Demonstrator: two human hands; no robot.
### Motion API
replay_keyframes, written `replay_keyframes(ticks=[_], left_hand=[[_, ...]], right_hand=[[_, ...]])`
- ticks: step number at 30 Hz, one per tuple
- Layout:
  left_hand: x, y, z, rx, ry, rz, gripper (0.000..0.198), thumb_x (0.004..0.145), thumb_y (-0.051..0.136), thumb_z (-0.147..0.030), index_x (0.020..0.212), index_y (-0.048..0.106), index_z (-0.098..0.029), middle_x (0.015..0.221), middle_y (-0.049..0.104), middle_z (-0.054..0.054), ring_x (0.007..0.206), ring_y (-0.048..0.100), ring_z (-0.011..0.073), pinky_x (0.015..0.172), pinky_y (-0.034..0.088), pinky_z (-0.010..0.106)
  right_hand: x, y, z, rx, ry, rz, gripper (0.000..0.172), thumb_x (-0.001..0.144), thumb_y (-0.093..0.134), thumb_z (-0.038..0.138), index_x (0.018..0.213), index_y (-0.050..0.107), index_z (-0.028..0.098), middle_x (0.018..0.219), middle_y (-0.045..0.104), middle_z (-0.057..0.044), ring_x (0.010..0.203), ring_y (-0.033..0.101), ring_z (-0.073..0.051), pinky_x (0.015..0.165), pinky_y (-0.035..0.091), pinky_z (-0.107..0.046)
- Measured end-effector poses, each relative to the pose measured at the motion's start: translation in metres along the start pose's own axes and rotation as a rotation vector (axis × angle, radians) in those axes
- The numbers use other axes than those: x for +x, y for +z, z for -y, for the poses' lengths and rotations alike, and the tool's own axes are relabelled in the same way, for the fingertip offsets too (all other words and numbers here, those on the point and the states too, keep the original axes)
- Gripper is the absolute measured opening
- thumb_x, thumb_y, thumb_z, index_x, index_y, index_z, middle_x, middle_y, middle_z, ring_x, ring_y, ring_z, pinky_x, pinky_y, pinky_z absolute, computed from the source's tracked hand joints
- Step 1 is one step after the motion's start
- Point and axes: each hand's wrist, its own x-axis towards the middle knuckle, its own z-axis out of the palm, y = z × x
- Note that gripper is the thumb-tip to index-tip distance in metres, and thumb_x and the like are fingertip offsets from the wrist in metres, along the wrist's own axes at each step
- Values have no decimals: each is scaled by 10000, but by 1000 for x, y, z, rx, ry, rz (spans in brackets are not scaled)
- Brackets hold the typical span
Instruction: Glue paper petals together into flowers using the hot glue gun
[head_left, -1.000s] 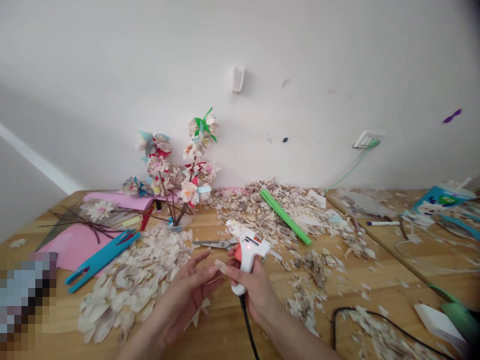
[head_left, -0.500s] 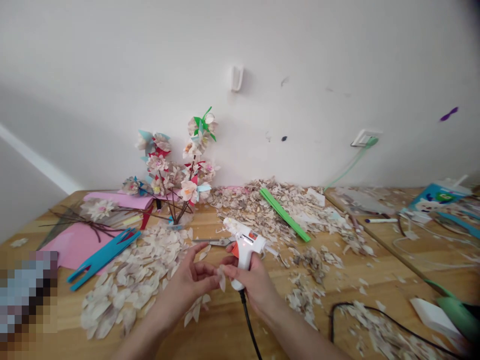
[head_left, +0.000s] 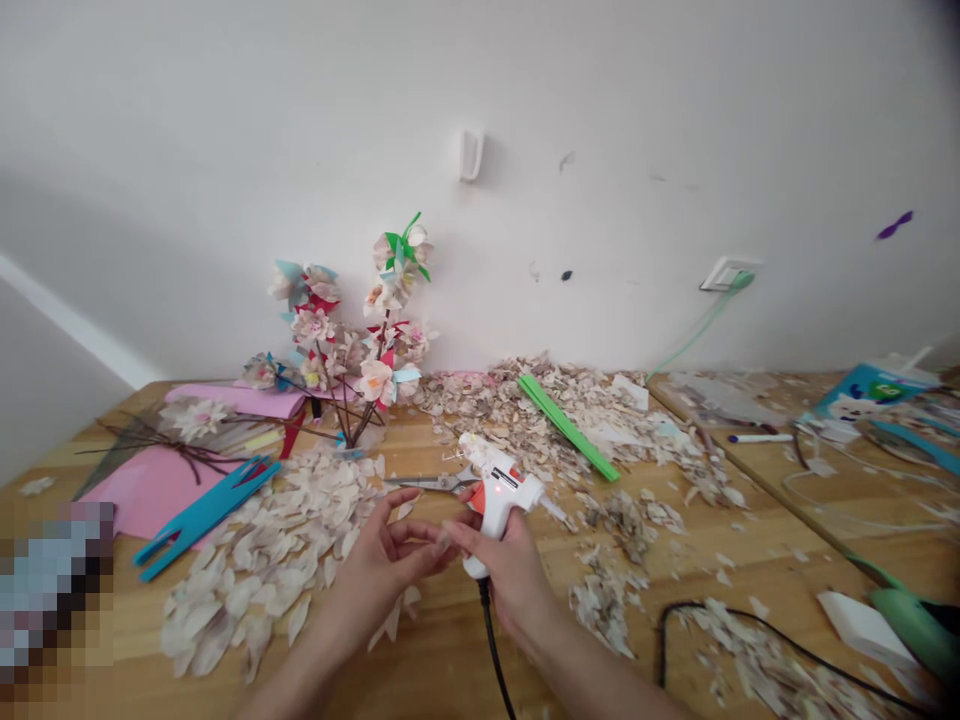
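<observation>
My right hand (head_left: pixel 510 570) is wrapped round the handle of a white hot glue gun (head_left: pixel 501 490). Its nozzle points up and to the left, thin glue strings hang at the tip, and a glue stick pokes out of the back. Thumb and fingers of my left hand (head_left: pixel 397 555) are pinched together at the fingertips of my right, left of the handle. A pale dried petal is between them, mostly hidden by the fingers. Scissors (head_left: pixel 431 483) lie just beyond the gun. Many loose petals (head_left: pixel 262 560) are spread on the table left of my left hand.
Branches with handmade petal flowers (head_left: pixel 386 380) stand against the wall. Blue folded strips (head_left: pixel 206 515) and pink paper (head_left: pixel 161 485) lie left. Petal scraps surround a green strip (head_left: pixel 568 430) at the back. A black cord (head_left: pixel 664 640) and white block (head_left: pixel 862 625) lie right.
The petal that hung visibly from my left fingertips is now mostly covered by fingers. The glue gun has shifted slightly right, its nozzle a little further from the left hand.
</observation>
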Motion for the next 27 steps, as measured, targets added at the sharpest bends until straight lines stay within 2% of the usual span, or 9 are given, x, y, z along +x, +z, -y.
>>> replay_keyframes(ticks=[5, 11, 16, 21, 24, 27], left_hand=[[0, 0, -5, 52, 28, -37, 623, 606, 754, -243, 1115, 399, -181, 637, 661, -29, 610, 625, 123, 658, 496, 276], [-2, -1, -12, 43, 27, -81, 601, 607, 754, -257, 1101, 421, -173, 642, 654, -37, 600, 607, 109, 645, 505, 267], [0, -6, -28, 76, 102, -244, 638, 550, 779, -285, 1080, 443, -174, 646, 659, -28, 639, 615, 137, 608, 517, 277], [6, -16, -36, 136, 230, -354, 640, 532, 776, -300, 1069, 443, -199, 614, 663, -40, 592, 608, 128, 618, 494, 271], [7, -20, -37, 149, 239, -369, 643, 528, 774, -293, 1075, 447, -204, 617, 665, -34, 589, 608, 131, 580, 467, 246], [6, -20, -39, 158, 236, -364, 628, 543, 768, -284, 1074, 442, -206, 628, 667, -31, 597, 611, 127, 562, 443, 224]], right_hand=[[-1, 0, -3, -48, -11, -68, 391, 509, 782, 200, 828, 555, 195, 551, 607, 85, 488, 538, -97, 464, 380, -192], [0, -4, -7, -97, -22, -31, 381, 555, 778, 314, 840, 559, 187, 571, 608, 62, 454, 473, -74, 434, 355, -180], [5, -20, 15, -442, -66, 137, 403, 672, 636, 554, 745, 572, 164, 596, 613, 14, 380, 412, -58, 374, 303, -188], [6, -36, 40, -721, -80, 293, 430, 683, 590, 604, 684, 593, 175, 635, 625, -5, 423, 437, -80, 410, 388, -216], [4, -39, 39, -860, -129, 301, 458, 671, 593, 613, 826, 653, 186, 626, 628, -16, 519, 527, -143, 472, 458, -251], [3, -42, 30, -945, -173, 276, 581, 657, 588, 633, 1033, 640, 193, 669, 646, -38, 648, 595, -211, 552, 509, -302]])
